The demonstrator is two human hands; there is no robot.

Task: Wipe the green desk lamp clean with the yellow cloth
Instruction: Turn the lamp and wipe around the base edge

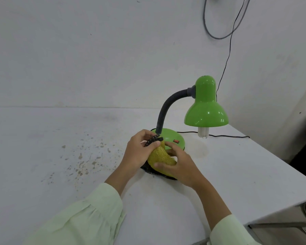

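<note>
The left hand (pixel 138 152) pinches the dark top edge of the cloth (pixel 159 156). The right hand (pixel 178 165) curls round its near fold. The cloth is bunched just near of the lamp (pixel 206 110) (at its base). The person should fold a flat pad before wiping.

left hand (pixel 138 152) + right hand (pixel 178 165) gripped yellow cloth (pixel 160 157) | beside green desk lamp (pixel 206 106) base | white table (pixel 78 138)
</note>
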